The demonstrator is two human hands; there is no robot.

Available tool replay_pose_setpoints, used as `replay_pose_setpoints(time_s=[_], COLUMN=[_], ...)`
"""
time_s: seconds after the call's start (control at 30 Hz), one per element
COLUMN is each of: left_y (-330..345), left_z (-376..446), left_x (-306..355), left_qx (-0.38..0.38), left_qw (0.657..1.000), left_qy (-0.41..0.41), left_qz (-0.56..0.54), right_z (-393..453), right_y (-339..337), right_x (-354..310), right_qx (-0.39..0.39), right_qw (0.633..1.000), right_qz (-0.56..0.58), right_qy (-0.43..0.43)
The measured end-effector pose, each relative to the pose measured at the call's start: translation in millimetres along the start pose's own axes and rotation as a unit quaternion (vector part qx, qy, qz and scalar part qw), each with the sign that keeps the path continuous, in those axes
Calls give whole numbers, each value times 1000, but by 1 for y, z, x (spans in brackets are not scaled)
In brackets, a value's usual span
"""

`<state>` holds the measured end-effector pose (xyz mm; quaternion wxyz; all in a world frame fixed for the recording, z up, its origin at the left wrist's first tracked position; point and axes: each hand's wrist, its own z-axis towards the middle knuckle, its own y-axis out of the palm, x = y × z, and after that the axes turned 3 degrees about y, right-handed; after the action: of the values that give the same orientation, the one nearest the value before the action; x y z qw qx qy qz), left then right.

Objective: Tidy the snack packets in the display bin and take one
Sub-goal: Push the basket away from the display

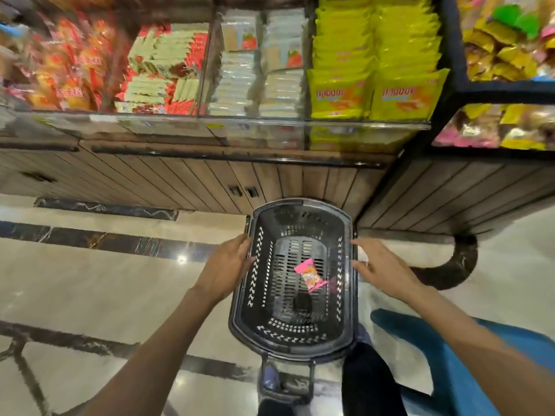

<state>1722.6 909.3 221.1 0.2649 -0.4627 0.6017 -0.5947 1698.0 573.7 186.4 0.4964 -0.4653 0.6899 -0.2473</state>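
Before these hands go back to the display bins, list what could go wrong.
1. The shopping basket has slotted walls and floor; the small pink snack packet lying loose inside might slip through or catch in a slot if the basket tips.
2. The left hand only touches the rim and the right hand hovers open, so a lift now could be unsteady.
3. The yellow packets stand tightly stacked; pulling one could topple its neighbours.

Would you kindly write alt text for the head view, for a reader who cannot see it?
A person's left hand and right hand flank the rim of a black shopping basket holding one pink snack packet. Beyond stand display bins of yellow packets and white wafer packs.
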Motion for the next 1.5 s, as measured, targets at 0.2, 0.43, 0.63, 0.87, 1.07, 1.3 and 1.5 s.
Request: replay_pose_setpoints(time_s=[0.2, 0.43, 0.63, 0.87, 1.07, 1.3, 1.5], left_y=[127, 252, 289, 298, 290, 222, 110], left_z=[5, 10, 13, 13, 14, -2, -39], left_x=[-76, -133, -146, -137, -132, -108, -74], left_qx=[-58, -96, -78, -35, -24, -1, 25], left_qw=[991, 958, 941, 918, 913, 912, 910], left_qy=[-76, -137, -101, -109, -147, -181, -174], left_qz=[-98, -234, -312, -380, -380, -368, -377], right_z=[18, 45, 53, 51, 49, 22, -37], right_y=[122, 229, 261, 267, 267, 211, 137], right_x=[46, 109, 116, 115, 114, 82, 27], right_qx=[16, 0, 28, 57, 105, 90, 99], right_qw=[993, 973, 971, 962, 960, 957, 946], right_qz=[29, 65, 170, 210, 207, 200, 263], right_qy=[116, 223, 164, 167, 155, 192, 162])
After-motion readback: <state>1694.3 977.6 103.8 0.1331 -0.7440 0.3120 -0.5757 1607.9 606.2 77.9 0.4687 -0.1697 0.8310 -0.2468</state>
